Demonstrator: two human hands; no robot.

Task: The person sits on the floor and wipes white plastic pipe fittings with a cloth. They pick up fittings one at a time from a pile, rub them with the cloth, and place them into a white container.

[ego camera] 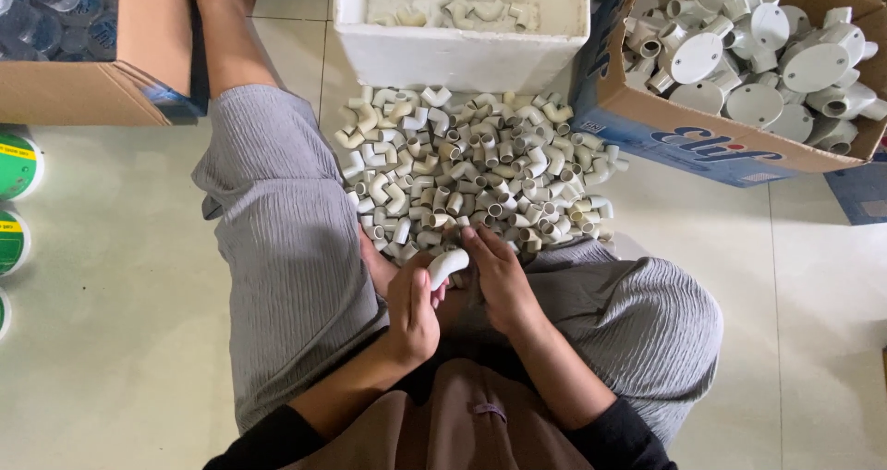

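The left hand [411, 308] grips a white elbow fitting [448, 266], while the right hand [497, 276], seemingly loosely open, reaches the pile of fittings [476, 170] beyond.

Two cardboard boxes [702, 137], one foam box [462, 54], three tins [14, 165].

The heap of pipe elbows [476, 170] is lying on the floor [111, 341] between the person's legs. Behind the heap, a foam box [462, 54] is sitting with more elbows in it. Right of the heap, a cardboard box [702, 137] is holding round junction fittings [753, 49]. Left of the heap, beyond the leg, another carton [92, 91] is standing, with tape rolls [17, 165] lying nearer.
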